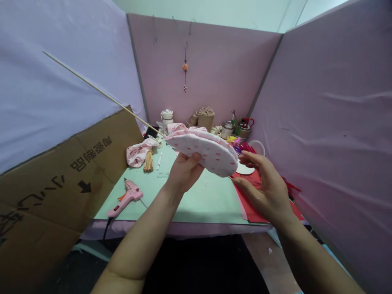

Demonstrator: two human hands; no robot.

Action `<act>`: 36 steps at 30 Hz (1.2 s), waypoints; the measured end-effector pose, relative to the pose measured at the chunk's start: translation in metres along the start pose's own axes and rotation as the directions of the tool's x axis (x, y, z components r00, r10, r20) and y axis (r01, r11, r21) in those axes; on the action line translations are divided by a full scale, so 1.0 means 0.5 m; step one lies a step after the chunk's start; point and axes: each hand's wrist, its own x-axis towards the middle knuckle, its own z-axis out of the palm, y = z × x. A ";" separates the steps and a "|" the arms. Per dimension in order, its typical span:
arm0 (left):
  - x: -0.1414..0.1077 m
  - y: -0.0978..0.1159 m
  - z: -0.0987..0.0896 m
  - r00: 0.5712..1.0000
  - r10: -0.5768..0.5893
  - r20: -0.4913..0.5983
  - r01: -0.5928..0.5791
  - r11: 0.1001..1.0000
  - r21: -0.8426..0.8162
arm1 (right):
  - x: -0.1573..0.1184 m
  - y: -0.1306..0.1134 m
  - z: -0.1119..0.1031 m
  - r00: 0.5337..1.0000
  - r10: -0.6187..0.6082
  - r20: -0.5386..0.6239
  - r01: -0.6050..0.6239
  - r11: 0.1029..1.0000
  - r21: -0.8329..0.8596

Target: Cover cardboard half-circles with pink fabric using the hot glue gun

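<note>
My left hand (187,171) grips a flat, rounded white fabric piece (211,157) with pink spots, thumb on top and the other fingers hidden beneath. A ruffled pink-and-white edge runs along its far side. From its left end a long thin wooden stick (102,93) reaches up to the left. My right hand (259,183) is just right of the fabric piece, thumb and fingers apart, with nothing visible held between them.
A pink glue gun (130,196) lies at the table's front left. Behind it are bundled sticks (148,162), spotted cloth (137,154) and a white pen (159,161). Red sheets (252,204) lie at right. A white bottle (167,118) and twine rolls (205,119) stand behind. Cardboard (70,171) leans left.
</note>
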 end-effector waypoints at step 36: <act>0.235 0.203 -0.020 0.797 0.519 0.311 -0.595 0.581 0.555 | 0.036 -0.042 0.090 0.935 -0.190 -0.299 0.179 0.982 -0.064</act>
